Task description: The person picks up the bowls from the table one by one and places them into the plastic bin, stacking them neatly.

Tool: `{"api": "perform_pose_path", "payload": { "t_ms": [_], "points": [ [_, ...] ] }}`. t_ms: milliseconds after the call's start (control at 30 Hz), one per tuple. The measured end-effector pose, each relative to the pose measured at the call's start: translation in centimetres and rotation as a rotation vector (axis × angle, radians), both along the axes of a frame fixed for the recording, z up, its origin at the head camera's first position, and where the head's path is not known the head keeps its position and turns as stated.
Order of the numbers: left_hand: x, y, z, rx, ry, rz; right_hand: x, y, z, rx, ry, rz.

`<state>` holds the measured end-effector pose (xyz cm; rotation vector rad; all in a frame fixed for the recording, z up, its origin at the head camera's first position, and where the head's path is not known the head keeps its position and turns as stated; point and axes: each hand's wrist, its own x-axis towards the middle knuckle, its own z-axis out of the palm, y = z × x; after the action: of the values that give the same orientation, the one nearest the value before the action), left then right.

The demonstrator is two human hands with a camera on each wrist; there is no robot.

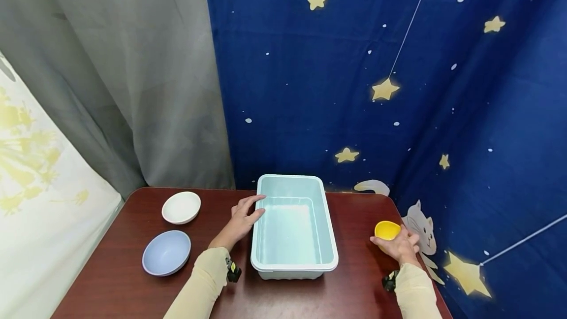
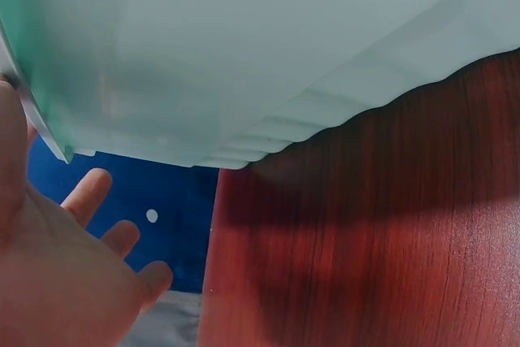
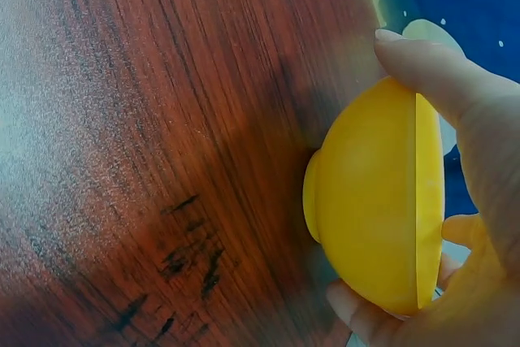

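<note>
On the right of the head view, my right hand [image 1: 400,246] grips a small yellow bowl [image 1: 387,229] near the table's right edge. The right wrist view shows the bowl [image 3: 366,201] side-on, thumb at one side of its rim and fingers at the other, its foot towards the tabletop. My left hand [image 1: 241,220] rests at the left rim of a pale blue-green plastic tub [image 1: 290,267]. Its thumb and index finger reach over that rim. The other left fingers [image 2: 122,237] are spread outside the tub wall in the left wrist view.
Left of the tub, a white bowl [image 1: 181,207] stands behind a light blue bowl [image 1: 166,253] on the dark red wooden table [image 1: 354,260]. A grey curtain [image 1: 177,87] and a blue star-patterned curtain [image 1: 310,87] hang behind the table.
</note>
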<state>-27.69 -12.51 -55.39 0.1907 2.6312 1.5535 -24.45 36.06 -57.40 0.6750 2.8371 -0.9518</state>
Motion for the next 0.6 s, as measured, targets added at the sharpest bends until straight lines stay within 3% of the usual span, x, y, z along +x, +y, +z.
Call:
{"api": "perform_pose_path", "payload": {
  "t_ms": [600],
  "points": [
    [-0.16, -0.08, -0.2, 0.011, 0.001, -0.006, -0.08, -0.48, -0.32, 0.015, 0.031, 0.009]
  ]
}}
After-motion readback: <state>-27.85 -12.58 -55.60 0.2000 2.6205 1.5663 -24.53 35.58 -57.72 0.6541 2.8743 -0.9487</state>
